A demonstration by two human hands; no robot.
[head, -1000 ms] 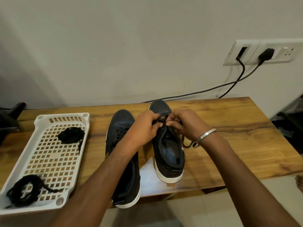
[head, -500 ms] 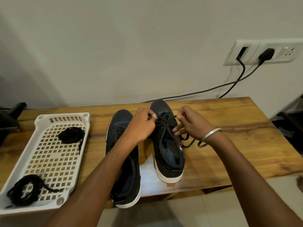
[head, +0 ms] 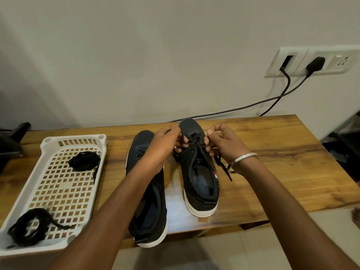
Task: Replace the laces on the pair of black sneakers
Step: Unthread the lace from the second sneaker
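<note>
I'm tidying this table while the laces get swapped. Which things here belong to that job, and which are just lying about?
Belongs to the job:
right sneaker, its lace pinched by left hand and right hand
left sneaker
two lace bundles in the white basket

Just lying about:
wall socket
black cables

Both forearms are bare right up to the bottom edge of the view, with no sleeve showing on either one. The left hand has nothing on it that can be made out: no ring, no watch, no band at the wrist. The right hand is bare too, but just behind it the wrist wears a plain silver bangle, a smooth, narrow metal ring that sits loose and catches the light along its upper edge.
</note>
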